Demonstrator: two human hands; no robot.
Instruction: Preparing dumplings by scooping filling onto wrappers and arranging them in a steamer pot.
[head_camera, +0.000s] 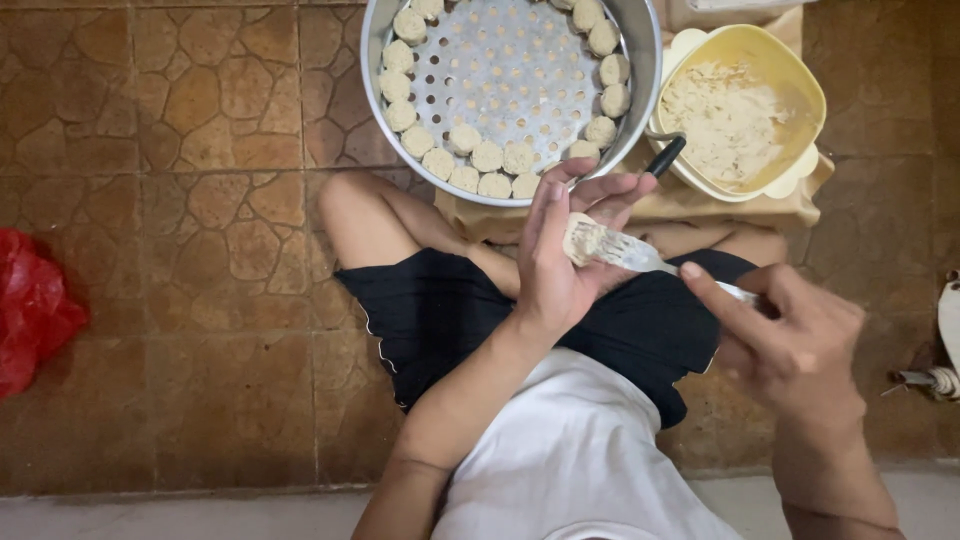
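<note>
Your left hand cupped filled wrapper just below steamer tray. Right hand clamped on fork, tines pressed into filling. Yellow bowl of filling sat right of steamer tray (dumplings ringed its rim). Risk: hard push could have torn wrapper, spilled filling onto lap.
</note>
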